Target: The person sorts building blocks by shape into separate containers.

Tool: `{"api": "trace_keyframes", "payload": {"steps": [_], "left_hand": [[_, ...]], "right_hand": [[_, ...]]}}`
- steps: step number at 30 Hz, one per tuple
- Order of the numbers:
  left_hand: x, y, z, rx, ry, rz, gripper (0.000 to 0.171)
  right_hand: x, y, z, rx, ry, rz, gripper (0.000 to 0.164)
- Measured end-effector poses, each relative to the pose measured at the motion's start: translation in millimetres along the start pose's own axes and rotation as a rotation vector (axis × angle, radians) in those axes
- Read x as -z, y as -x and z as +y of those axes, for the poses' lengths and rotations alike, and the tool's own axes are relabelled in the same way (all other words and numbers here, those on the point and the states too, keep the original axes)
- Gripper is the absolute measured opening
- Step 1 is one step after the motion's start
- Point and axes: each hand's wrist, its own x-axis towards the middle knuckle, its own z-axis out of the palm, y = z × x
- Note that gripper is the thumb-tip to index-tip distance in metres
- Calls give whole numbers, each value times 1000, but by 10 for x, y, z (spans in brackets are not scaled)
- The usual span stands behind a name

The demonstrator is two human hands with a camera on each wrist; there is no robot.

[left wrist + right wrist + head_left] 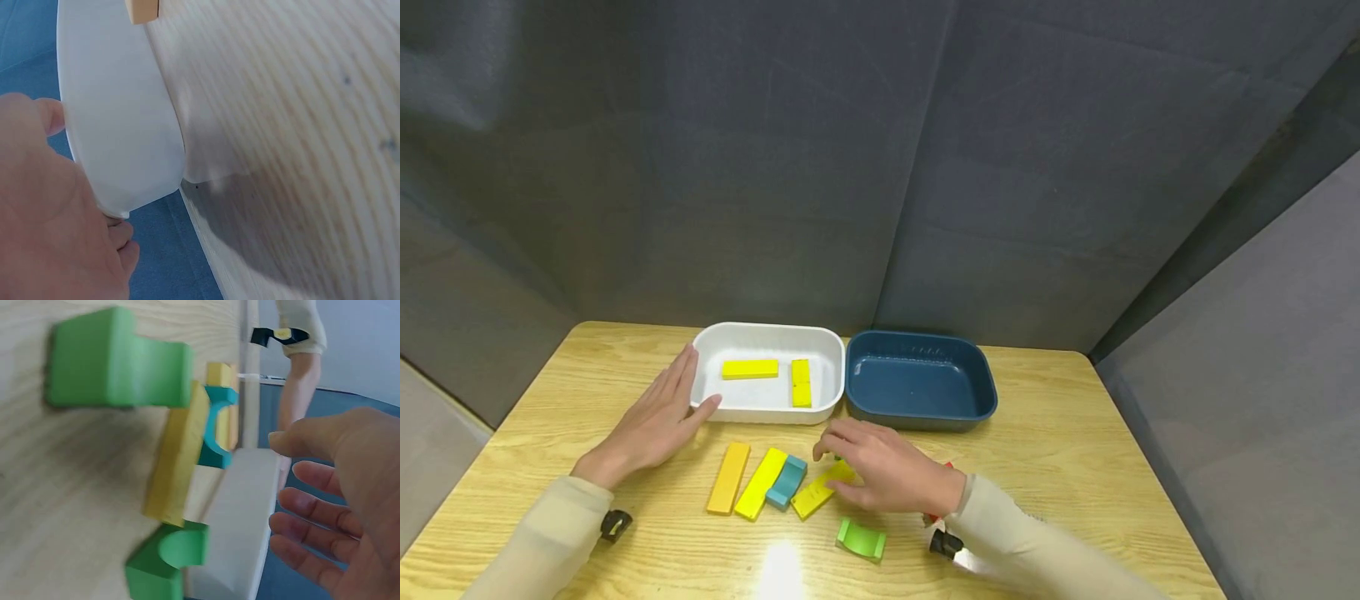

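Observation:
My left hand [651, 425] rests at the left end of a white plastic bin [760, 415], fingers extended along its rim and thumb at the front corner. Two yellow blocks [750, 369] lie inside the bin. Above a yellow block [811, 501] on the table hovers my right hand [891, 468], fingers loosely bent. The right wrist view shows nothing between those fingers and a gap to the blocks. Partly hidden under this hand is a green curved block [165, 562]; another green curved block [861, 540] sits nearer the front edge.
A dark blue bin [922, 417] stands right of the white one. Left of the right hand lie a teal curved block [787, 482], a yellow block [762, 483] and an orange block [728, 478]. Something red [948, 464] peeks out behind the right wrist. Dark cloth [760, 167] hangs behind the table.

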Motion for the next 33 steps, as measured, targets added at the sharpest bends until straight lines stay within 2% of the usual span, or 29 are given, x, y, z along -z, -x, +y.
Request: {"api": "trace_keyframes", "payload": {"steps": [14,23,33], "left_hand": [[8,2,14,4,0,-1,96],[-6,6,5,-2,-1,4,95],[-23,-2,-15,11,1,-5,95]], "right_hand": [[-323,31,41,-10,-16,-75,38],[-393,-1,85,3,-3,-116,39],[-430,-69,76,52,65,-131,35]]}}
